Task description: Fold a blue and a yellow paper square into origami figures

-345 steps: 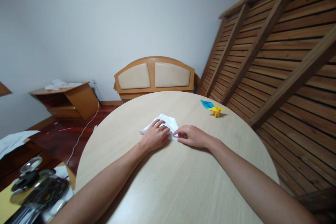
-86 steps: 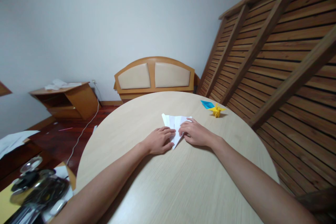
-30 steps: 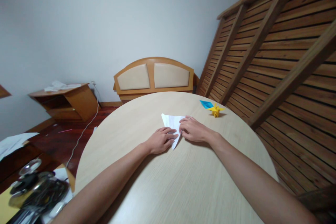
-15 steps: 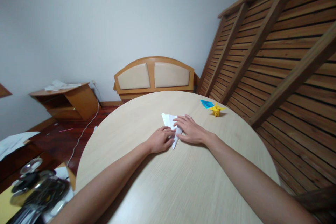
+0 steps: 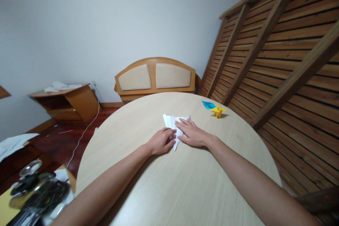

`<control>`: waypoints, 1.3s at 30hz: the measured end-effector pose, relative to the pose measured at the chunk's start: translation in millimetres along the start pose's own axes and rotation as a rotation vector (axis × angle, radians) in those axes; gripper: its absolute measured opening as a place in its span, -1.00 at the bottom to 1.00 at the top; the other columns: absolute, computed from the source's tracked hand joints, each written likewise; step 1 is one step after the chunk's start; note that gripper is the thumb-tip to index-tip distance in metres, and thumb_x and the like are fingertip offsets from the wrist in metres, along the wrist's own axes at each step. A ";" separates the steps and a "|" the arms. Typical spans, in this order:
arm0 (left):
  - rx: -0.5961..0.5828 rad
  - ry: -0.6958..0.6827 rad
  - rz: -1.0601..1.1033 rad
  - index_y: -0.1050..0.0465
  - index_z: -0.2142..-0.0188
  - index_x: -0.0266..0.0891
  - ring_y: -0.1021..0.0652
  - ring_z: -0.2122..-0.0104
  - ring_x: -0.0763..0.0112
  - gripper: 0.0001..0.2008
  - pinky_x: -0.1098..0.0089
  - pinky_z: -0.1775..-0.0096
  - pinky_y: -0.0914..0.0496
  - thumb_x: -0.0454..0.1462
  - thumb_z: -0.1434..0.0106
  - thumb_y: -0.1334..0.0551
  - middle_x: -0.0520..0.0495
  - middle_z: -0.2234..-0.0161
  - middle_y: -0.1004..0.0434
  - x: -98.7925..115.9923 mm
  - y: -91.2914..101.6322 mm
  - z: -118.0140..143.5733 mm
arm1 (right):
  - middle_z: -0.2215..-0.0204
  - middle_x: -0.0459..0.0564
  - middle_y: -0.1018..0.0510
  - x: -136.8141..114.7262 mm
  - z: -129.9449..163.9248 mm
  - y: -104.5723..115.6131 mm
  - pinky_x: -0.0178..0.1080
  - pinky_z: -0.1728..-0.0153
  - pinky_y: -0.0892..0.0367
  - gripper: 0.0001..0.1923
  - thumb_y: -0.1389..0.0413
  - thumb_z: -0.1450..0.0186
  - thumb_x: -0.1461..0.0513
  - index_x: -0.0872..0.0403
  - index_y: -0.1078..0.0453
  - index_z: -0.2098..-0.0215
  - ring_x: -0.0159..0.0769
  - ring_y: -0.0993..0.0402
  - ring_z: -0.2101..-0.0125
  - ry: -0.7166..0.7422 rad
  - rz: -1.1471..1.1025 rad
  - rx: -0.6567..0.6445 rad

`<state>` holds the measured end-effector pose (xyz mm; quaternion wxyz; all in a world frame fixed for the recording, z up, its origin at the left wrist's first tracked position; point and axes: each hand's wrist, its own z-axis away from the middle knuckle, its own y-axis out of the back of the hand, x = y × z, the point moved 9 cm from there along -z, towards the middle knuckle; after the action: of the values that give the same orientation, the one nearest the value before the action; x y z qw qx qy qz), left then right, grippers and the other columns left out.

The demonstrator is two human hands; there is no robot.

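Note:
On the round table lies a folded sheet of white paper (image 5: pixel 171 122), wide at the far side and narrowing to a point toward me. My left hand (image 5: pixel 161 141) grips its lower left edge, the fingers curled and pressed together. My right hand (image 5: pixel 192 132) lies across the right part of the paper with its fingers stretched out and spread, covering some of the sheet. Farther right stands a yellow origami crane (image 5: pixel 218 110), and a flat blue folded paper (image 5: pixel 208 105) rests just behind it.
The pale round table (image 5: pixel 169 190) fills the middle. Beyond it stands a headboard (image 5: pixel 155 74). Slatted wood panels (image 5: pixel 278 77) lean on the right. A small cabinet (image 5: pixel 66 102) is at the far left, and cluttered items (image 5: pixel 39 187) lie at the lower left.
My right hand has slid slightly downward on the paper, and more of the paper's upper right corner shows. My left hand keeps its place.

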<state>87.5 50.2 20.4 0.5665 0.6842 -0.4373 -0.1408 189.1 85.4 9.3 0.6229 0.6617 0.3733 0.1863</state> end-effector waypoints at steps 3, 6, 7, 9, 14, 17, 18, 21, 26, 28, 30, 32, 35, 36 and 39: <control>0.011 -0.014 -0.013 -0.44 0.14 -0.25 -0.44 -0.08 0.16 -0.83 0.15 -0.15 -0.33 -0.25 -0.35 -0.14 -0.23 -0.08 -0.47 2.6 1.5 -0.3 | -0.38 0.13 -0.08 2.0 0.6 -3.6 0.08 -0.35 0.24 -0.28 0.11 -0.42 -0.07 0.14 0.00 -0.41 0.00 0.20 -0.39 -0.010 -0.017 -0.021; 0.012 -0.026 -0.020 -0.44 0.13 -0.25 -0.46 -0.03 0.18 -0.82 0.16 -0.12 -0.36 -0.26 -0.35 -0.13 -0.22 -0.01 -0.50 3.3 1.3 -0.4 | -0.39 0.13 -0.06 3.0 0.7 -6.0 0.07 -0.36 0.25 -0.27 0.13 -0.42 -0.07 0.14 0.02 -0.42 -0.01 0.21 -0.40 -0.016 -0.032 -0.039; 0.011 -0.032 -0.020 -0.44 0.14 -0.25 -0.47 -0.02 0.18 -0.83 0.17 -0.12 -0.36 -0.26 -0.35 -0.12 -0.22 0.00 -0.51 3.5 1.1 -0.3 | -0.39 0.13 -0.06 3.0 0.7 -6.5 0.06 -0.36 0.25 -0.27 0.13 -0.42 -0.07 0.14 0.03 -0.42 -0.01 0.22 -0.40 -0.019 -0.036 -0.044; 0.011 -0.034 -0.017 -0.43 0.16 -0.25 -0.47 -0.01 0.19 -0.85 0.17 -0.11 -0.36 -0.27 -0.34 -0.13 -0.21 0.02 -0.52 3.2 0.9 0.1 | -0.39 0.13 -0.05 2.3 0.5 -7.0 0.05 -0.36 0.26 -0.27 0.13 -0.43 -0.06 0.14 0.04 -0.42 -0.02 0.22 -0.40 -0.021 -0.044 -0.054; 0.022 -0.004 0.003 -0.38 0.20 -0.23 -0.48 -0.01 0.18 -0.89 0.18 -0.08 -0.39 -0.26 -0.33 -0.14 -0.20 0.04 -0.54 0.7 1.6 1.6 | -0.40 0.11 -0.04 -0.6 0.5 -7.4 0.06 -0.36 0.28 -0.28 0.14 -0.42 -0.05 0.14 0.03 -0.42 -0.03 0.22 -0.40 -0.033 -0.068 -0.085; 0.026 -0.007 0.005 -0.38 0.21 -0.23 -0.48 -0.02 0.18 -0.90 0.18 -0.09 -0.39 -0.26 -0.33 -0.14 -0.20 0.03 -0.53 1.6 1.6 2.5 | -0.40 0.12 -0.03 -0.5 1.0 -8.4 0.07 -0.37 0.28 -0.27 0.14 -0.42 -0.06 0.15 0.04 -0.42 -0.03 0.22 -0.40 -0.041 -0.084 -0.094; 0.026 -0.007 0.003 -0.38 0.21 -0.23 -0.47 -0.03 0.18 -0.90 0.18 -0.09 -0.39 -0.26 -0.34 -0.13 -0.20 0.01 -0.52 1.9 1.4 2.7 | -0.40 0.12 -0.03 -0.2 1.1 -8.9 0.08 -0.37 0.28 -0.27 0.14 -0.42 -0.06 0.15 0.05 -0.42 -0.03 0.23 -0.40 -0.043 -0.088 -0.096; 0.026 0.000 -0.009 -0.40 0.21 -0.22 -0.47 -0.05 0.20 -0.88 0.19 -0.11 -0.38 -0.25 -0.35 -0.12 -0.20 -0.04 -0.49 2.3 1.8 2.9 | -0.40 0.12 -0.01 0.5 1.2 -11.0 0.08 -0.37 0.28 -0.26 0.16 -0.42 -0.08 0.14 0.05 -0.43 -0.04 0.23 -0.40 -0.044 -0.099 -0.102; 0.019 0.009 -0.025 -0.42 0.16 -0.23 -0.49 0.00 0.20 -0.84 0.20 -0.06 -0.42 -0.23 -0.36 -0.11 -0.21 -0.03 -0.47 2.9 3.2 3.1 | -0.40 0.12 0.00 0.8 0.4 -14.5 0.06 -0.37 0.28 -0.25 0.17 -0.43 -0.10 0.13 0.07 -0.43 -0.06 0.21 -0.40 -0.043 -0.116 -0.112; 0.018 0.007 -0.026 -0.42 0.15 -0.23 -0.49 0.00 0.20 -0.83 0.20 -0.06 -0.41 -0.23 -0.36 -0.11 -0.21 -0.03 -0.47 3.1 3.6 3.3 | -0.41 0.13 0.01 1.2 0.0 -16.0 0.05 -0.37 0.29 -0.23 0.17 -0.43 -0.11 0.14 0.09 -0.43 -0.06 0.22 -0.40 -0.047 -0.115 -0.121; 0.017 0.007 -0.030 -0.42 0.14 -0.22 -0.49 0.00 0.20 -0.82 0.20 -0.06 -0.41 -0.22 -0.37 -0.11 -0.21 -0.03 -0.47 3.0 3.5 3.6 | -0.41 0.13 0.03 1.2 -0.2 -16.6 0.05 -0.37 0.30 -0.23 0.17 -0.43 -0.12 0.14 0.10 -0.44 -0.06 0.23 -0.40 -0.048 -0.118 -0.123; 0.015 0.009 -0.038 -0.42 0.14 -0.22 -0.48 0.00 0.20 -0.82 0.21 -0.05 -0.41 -0.22 -0.37 -0.10 -0.20 -0.03 -0.47 2.7 3.0 3.7 | -0.41 0.12 0.05 0.8 -0.2 -16.9 0.05 -0.37 0.30 -0.21 0.17 -0.42 -0.13 0.14 0.11 -0.44 -0.06 0.24 -0.40 -0.046 -0.122 -0.123; 0.017 0.013 -0.058 -0.42 0.13 -0.22 -0.48 -0.01 0.19 -0.82 0.21 -0.05 -0.42 -0.22 -0.37 -0.10 -0.20 -0.03 -0.46 2.7 2.3 3.8 | -0.42 0.10 0.08 0.7 0.0 -16.8 0.05 -0.38 0.30 -0.21 0.18 -0.42 -0.14 0.14 0.13 -0.44 -0.06 0.28 -0.41 -0.041 -0.119 -0.119; 0.017 0.013 -0.063 -0.42 0.13 -0.22 -0.48 -0.02 0.19 -0.82 0.20 -0.05 -0.41 -0.22 -0.37 -0.10 -0.20 -0.04 -0.46 2.9 2.1 3.7 | -0.42 0.09 0.09 0.7 0.1 -16.5 0.05 -0.38 0.30 -0.21 0.18 -0.42 -0.14 0.12 0.14 -0.44 -0.07 0.30 -0.41 -0.037 -0.120 -0.114; 0.016 0.014 -0.067 -0.42 0.14 -0.21 -0.47 -0.02 0.19 -0.81 0.20 -0.05 -0.41 -0.21 -0.38 -0.10 -0.20 -0.04 -0.45 3.1 2.0 3.6 | -0.43 0.05 0.12 1.0 0.4 -16.1 0.03 -0.38 0.29 -0.22 0.19 -0.43 -0.14 0.09 0.16 -0.45 -0.09 0.31 -0.41 -0.022 -0.136 -0.099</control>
<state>86.0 45.6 21.9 0.5590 0.7037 -0.4116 -0.1514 185.8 85.0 -6.4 0.6701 0.6052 0.4009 0.1546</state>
